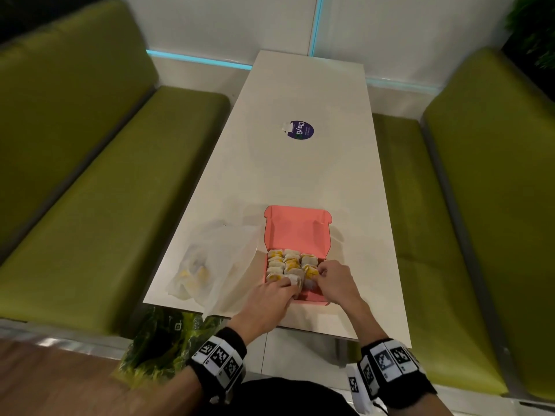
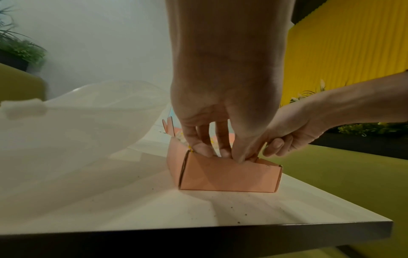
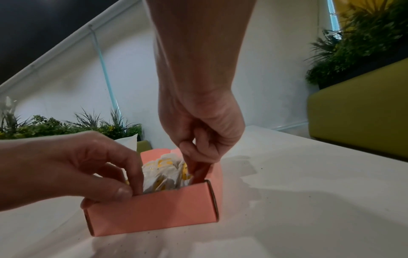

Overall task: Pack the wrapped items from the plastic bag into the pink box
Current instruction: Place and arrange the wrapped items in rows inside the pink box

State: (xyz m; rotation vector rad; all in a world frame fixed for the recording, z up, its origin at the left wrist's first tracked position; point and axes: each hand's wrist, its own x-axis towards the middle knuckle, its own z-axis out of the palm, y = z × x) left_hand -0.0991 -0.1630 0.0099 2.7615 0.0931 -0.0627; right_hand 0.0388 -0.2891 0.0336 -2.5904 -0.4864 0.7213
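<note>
The pink box lies near the table's front edge, its lid folded back flat. Rows of white-and-yellow wrapped items fill it. My left hand reaches over the near wall, fingers and thumb curled into the front row around a wrapped item. My right hand dips in at the box's right side and pinches another wrapped item there. In the left wrist view the left fingers go down behind the box's front wall. The clear plastic bag lies left of the box with some yellow items inside.
The white table carries a round purple sticker at its middle. Green benches run along the left and right. Something green and yellow sits below the table's near-left corner. Plants stand behind the benches.
</note>
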